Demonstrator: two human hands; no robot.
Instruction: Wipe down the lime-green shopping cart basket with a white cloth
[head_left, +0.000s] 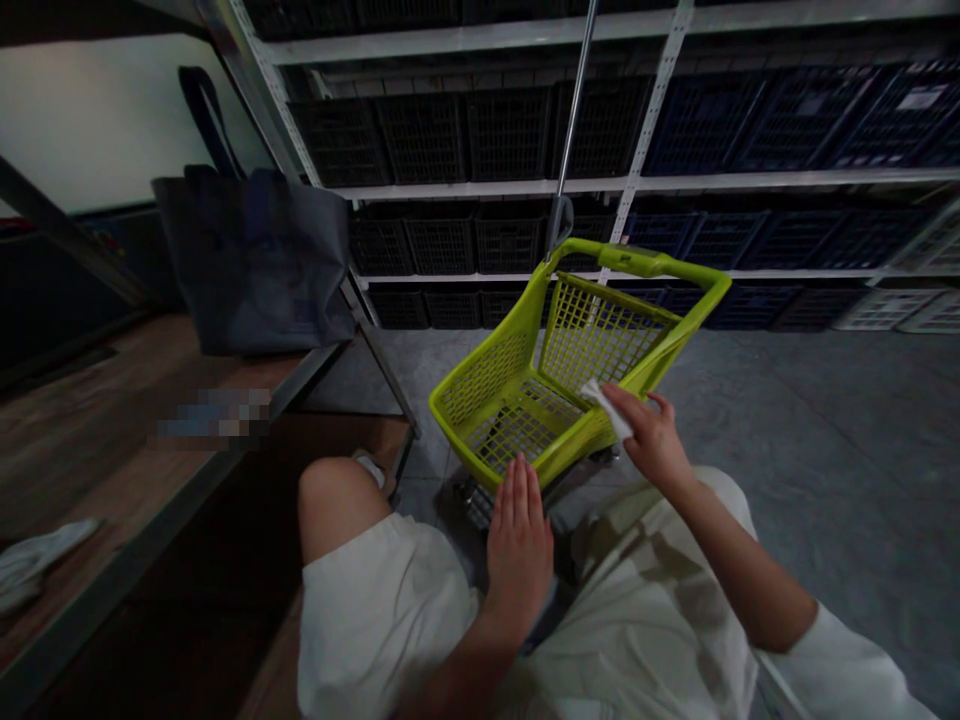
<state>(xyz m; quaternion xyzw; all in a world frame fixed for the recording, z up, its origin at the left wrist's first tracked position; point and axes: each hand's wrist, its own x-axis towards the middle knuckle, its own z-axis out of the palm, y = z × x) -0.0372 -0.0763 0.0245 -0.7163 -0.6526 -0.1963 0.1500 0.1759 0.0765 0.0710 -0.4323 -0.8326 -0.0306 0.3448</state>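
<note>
A lime-green plastic shopping cart [487, 385] with a grid basket stands on the floor in front of my knees. My left hand [519, 530] lies flat with fingers stretched out, its fingertips at the near rim of the basket. A white cloth or tissue [611, 412] is under the fingers of my right hand [651, 437], which presses it against the cart's right side rim. The cart's handle [637, 262] points away from me, and a metal pole [576, 110] rises beside its left end.
On the left is a wooden bench [142, 370] bearing a grey tote bag [255, 260], a blurred-out item [214, 412] and a white cloth [37, 560]. White metal shelves [480, 188] with black crates [510, 130] and blue crates [810, 115] line the back above a grey floor [825, 440].
</note>
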